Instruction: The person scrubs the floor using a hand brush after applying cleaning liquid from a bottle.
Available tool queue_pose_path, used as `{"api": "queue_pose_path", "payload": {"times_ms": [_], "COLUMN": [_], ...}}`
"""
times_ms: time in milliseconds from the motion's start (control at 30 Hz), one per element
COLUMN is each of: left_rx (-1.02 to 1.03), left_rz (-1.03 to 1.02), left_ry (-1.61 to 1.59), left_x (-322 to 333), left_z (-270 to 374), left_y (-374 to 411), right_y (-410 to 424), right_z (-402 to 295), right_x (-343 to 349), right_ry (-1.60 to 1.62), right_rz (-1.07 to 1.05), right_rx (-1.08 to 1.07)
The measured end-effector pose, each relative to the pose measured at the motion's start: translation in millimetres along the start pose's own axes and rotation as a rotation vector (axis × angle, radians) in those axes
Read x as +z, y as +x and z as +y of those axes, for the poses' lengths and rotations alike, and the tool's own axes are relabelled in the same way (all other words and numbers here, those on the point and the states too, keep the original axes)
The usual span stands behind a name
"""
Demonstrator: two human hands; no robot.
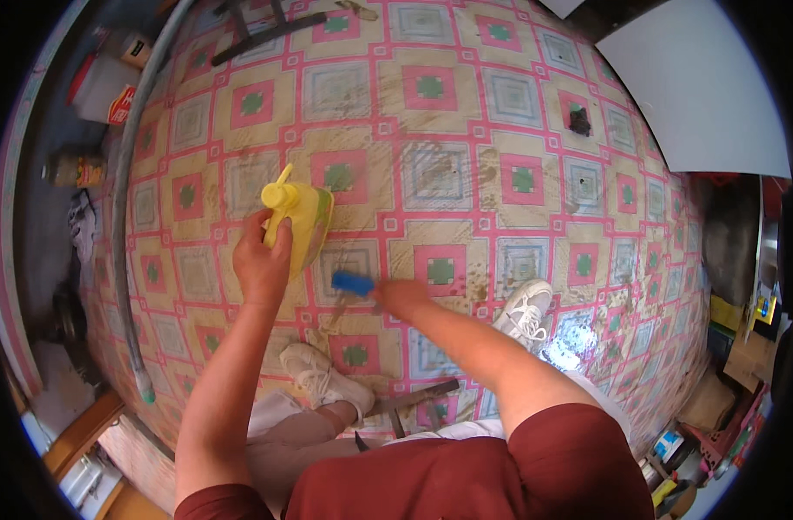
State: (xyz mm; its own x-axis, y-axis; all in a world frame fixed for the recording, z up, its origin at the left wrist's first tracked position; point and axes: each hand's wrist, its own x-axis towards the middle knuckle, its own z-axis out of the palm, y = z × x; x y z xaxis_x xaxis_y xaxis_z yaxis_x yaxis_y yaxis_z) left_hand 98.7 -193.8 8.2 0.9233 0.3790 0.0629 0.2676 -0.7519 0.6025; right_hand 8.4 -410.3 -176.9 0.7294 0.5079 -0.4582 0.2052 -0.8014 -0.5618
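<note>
My left hand (266, 257) is closed around the handle side of a yellow plastic jug (305, 227) with a yellow cap, held above the patterned floor. To its lower right, my right hand (399, 299) grips a blue object (352, 283), blurred, perhaps a brush; its lower part cannot be made out. The floor (429, 221) has pink, cream and grey squares with brown dirt smears and wet-looking spots, many of them around the right hand.
A long grey pole (124, 214) lies along the left. Jars (77, 168) stand beyond it. A dark clump (579, 121) lies at upper right, near a white panel (689, 84). My shoes (325, 380) flank a dark metal stool leg (416, 395). Boxes (751, 357) and other items line the right.
</note>
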Motion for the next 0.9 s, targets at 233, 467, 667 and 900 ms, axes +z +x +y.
{"api": "queue_pose_path", "payload": {"times_ms": [233, 467, 667, 900], "left_rx": [0.029, 0.023, 0.068, 0.050], "left_rz": [0.031, 0.005, -0.038, -0.077], "left_ry": [-0.066, -0.038, 0.045, -0.010], "left_x": [-1.4, -7.9, -0.4, 5.0], "left_z": [-6.1, -2.8, -2.7, -12.9], "left_y": [-0.2, -1.1, -3.7, 0.3], "right_y": [12.7, -38.6, -24.5, -41.2], "right_z": [51.1, 126.7, 102.5, 194.8], "right_x": [-139.2, -301.5, -184.0, -179.8], "right_ry": [0.070, -0.295, 0.153, 0.281], "right_rz": [-0.106, 0.062, 0.106, 0.231], "right_rx": [0.474, 0.571, 0.499, 0.654]}}
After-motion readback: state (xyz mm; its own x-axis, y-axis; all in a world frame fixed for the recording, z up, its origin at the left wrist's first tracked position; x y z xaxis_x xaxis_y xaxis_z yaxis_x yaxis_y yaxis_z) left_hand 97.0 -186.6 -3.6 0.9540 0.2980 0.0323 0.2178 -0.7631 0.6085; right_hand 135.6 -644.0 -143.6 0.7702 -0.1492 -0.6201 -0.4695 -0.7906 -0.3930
